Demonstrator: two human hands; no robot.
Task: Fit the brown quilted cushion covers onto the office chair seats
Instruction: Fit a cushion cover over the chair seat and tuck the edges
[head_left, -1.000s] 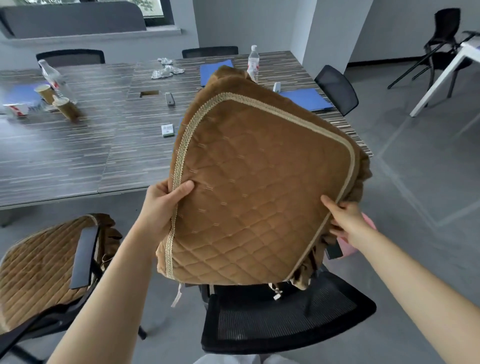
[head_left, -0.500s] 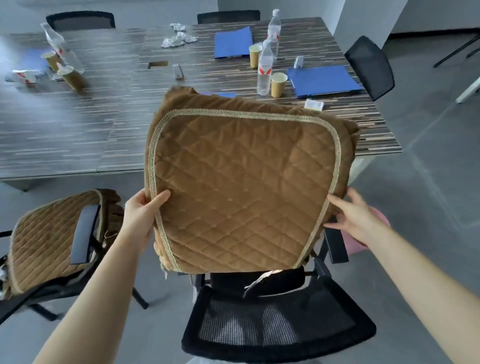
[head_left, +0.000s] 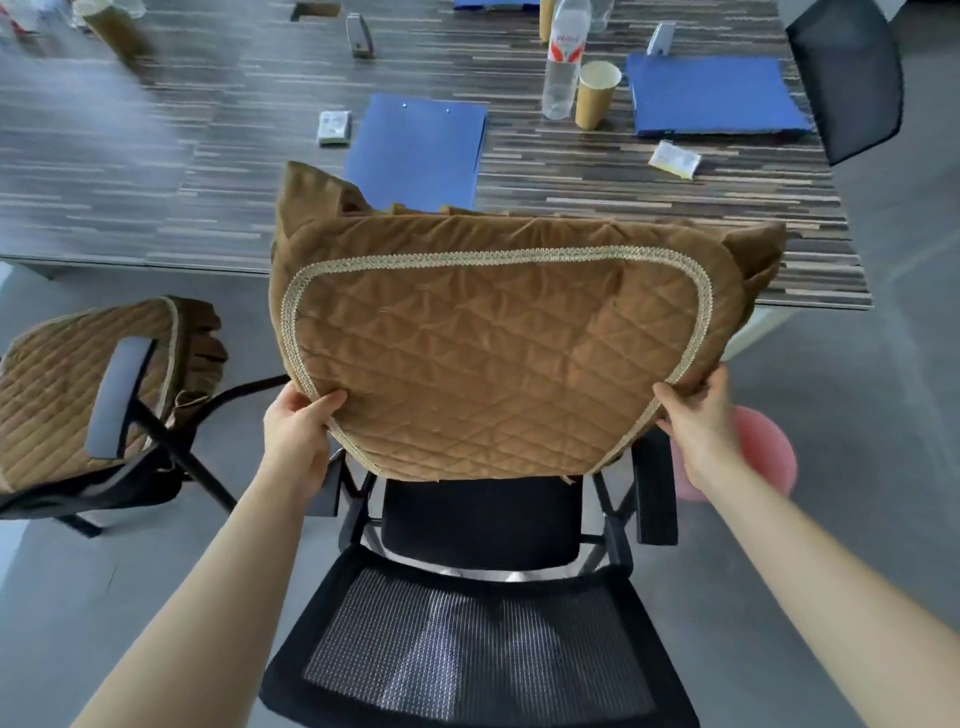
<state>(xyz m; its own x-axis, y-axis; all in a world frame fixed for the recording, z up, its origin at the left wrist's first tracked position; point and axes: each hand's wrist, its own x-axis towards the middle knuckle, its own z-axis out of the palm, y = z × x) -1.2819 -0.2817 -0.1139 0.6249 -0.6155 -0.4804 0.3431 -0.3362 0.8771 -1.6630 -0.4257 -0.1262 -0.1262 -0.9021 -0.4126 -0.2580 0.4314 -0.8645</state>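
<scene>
The brown quilted cover (head_left: 498, 358) was held up in the air above the seat of the black mesh office chair (head_left: 478, 639), between the chair and the worktop (head_left: 156, 171). Its face was a plush, velvety brown, stitched in a diamond pattern and ringed by a pale braided trim, with a gathered skirt bunched along the far edge and rising to a peak at the far left corner. The left hand (head_left: 296, 436) pinched the cover's near left edge, thumb on the quilted face and fingers behind it, out of sight. The right hand (head_left: 698, 421) clamped the near right edge the same way.

The chair's seat was hidden except for a dark patch beneath the cover; its backrest was open black mesh. To the left, a second chair (head_left: 78, 395) wore a matching cover. A pink round object (head_left: 763, 452) sat on the floor, partly hidden by the right wrist. On the striped wood-grain worktop lay blue folders (head_left: 415, 150), a paper cup (head_left: 595, 96) and a clear bottle (head_left: 561, 62), its top cut off.
</scene>
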